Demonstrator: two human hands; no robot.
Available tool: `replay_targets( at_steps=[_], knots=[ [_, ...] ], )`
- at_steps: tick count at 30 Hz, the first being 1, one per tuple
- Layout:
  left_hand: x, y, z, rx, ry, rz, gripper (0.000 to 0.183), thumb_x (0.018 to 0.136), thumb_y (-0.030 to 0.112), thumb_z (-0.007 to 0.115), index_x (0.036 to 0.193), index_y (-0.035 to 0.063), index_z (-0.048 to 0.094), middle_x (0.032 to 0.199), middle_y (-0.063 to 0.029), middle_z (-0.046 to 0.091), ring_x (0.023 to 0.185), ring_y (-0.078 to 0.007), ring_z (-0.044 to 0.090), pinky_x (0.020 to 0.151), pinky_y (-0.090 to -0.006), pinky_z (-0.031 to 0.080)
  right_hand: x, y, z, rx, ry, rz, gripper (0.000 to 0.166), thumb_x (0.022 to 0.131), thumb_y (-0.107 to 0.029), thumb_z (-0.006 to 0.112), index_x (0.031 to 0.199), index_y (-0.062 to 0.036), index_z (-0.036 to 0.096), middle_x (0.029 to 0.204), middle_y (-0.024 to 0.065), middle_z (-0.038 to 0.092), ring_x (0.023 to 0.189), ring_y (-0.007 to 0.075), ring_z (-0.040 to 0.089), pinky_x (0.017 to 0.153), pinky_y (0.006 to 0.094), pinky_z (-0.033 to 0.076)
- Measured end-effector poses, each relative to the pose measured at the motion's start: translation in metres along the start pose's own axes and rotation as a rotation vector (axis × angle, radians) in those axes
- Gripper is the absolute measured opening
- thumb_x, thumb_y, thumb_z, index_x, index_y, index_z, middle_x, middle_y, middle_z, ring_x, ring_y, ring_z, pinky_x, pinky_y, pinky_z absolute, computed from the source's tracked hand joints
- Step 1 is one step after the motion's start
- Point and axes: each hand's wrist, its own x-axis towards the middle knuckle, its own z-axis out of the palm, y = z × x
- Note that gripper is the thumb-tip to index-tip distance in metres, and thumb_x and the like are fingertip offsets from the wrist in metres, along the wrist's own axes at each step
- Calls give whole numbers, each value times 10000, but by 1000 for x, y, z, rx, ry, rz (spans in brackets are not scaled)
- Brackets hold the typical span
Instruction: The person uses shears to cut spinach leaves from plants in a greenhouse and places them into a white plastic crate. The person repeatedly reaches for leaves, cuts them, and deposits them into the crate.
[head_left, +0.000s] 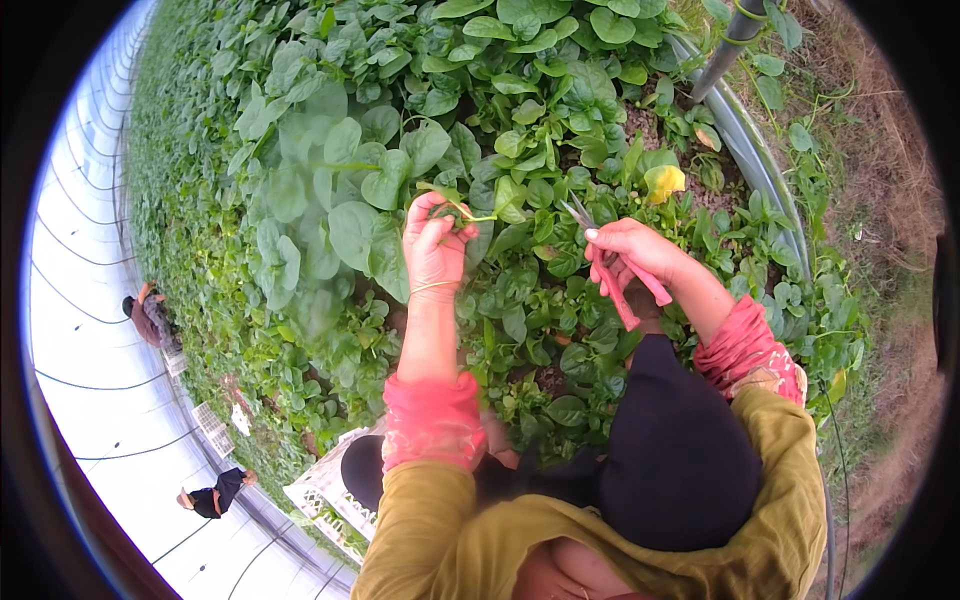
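Note:
Low leafy green plants (525, 292), which look like Malabar spinach, spread in front of me. My left hand (437, 244) has its fingers curled around a pale green leafy stem (480, 217) that points to the right. In my right hand (626, 251) is a pair of scissors (616, 296) with red-pink handles. Their narrow metal blades (579, 214) point up and left, with a small gap showing between the tips. The blades are apart from the stem. A yellowed leaf (664, 184) grows a little above my right hand.
A white plastic crate (319, 484) holding some greens stands by my left knee. Along the right runs a curved bed edging (757, 142) with a metal post (727, 52). Two people (154, 319) (216, 495) are far left near other crates (213, 429).

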Motion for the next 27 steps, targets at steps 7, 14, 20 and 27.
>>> replay_targets(
  at_steps=[7, 14, 20, 27],
  knots=[
    [-24, -27, 42, 1614, -285, 238, 227, 816, 212, 623, 975, 65, 691, 693, -78, 629, 579, -211, 579, 556, -337, 455, 0, 4, 10, -201, 9, 141, 468, 945, -404, 500, 899, 62, 520, 698, 176, 609, 548, 277, 644, 441, 379, 535],
    [-19, -66, 17, 1846, -239, 529, 175, 742, 230, 702, 845, 92, 672, 700, -65, 599, 708, -264, 606, 635, -384, 491, 25, -3, 11, -185, 21, 139, 478, 938, -379, 519, 844, 89, 543, 670, 180, 601, 508, 281, 621, 432, 372, 518],
    [-13, -49, 3, 1451, -151, 299, 117, 763, 158, 699, 798, 51, 670, 759, -76, 573, 777, -240, 594, 680, -343, 485, 25, 10, 12, -111, 91, 10, 429, 919, -359, 559, 764, 41, 583, 572, 113, 585, 421, 175, 568, 397, 282, 451],
    [-7, 7, 8, 748, -17, -148, 435, 805, -83, 497, 1219, 46, 536, 939, -58, 650, 765, -127, 577, 731, -266, 480, 28, -28, 22, -216, 90, -89, 396, 945, -366, 519, 860, 20, 546, 662, 116, 599, 498, 214, 609, 448, 313, 504]
  ],
)
